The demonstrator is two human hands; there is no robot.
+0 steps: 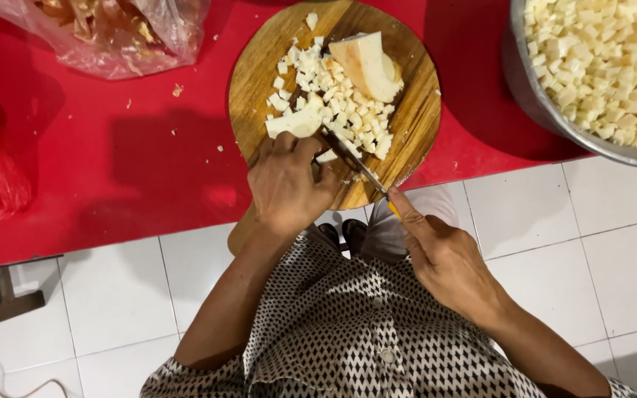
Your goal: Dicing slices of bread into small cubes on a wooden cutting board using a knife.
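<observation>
Now left hand (285, 184) pins white slab (294, 123), right hand (444, 258) grips knife (354, 161), clear bag (112, 33) top-left

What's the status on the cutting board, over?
Left hand pins a white slab on the round wooden board. Right hand holds the knife, blade at the slab. Diced cubes crowd the blade.

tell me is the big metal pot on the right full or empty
Nearly full: the big metal pot holds pale diced cubes heaped close to its rim.

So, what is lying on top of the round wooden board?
On the wooden board lie white diced cubes, one bigger wedge and the knife. The left hand covers part of the near edge.
</observation>
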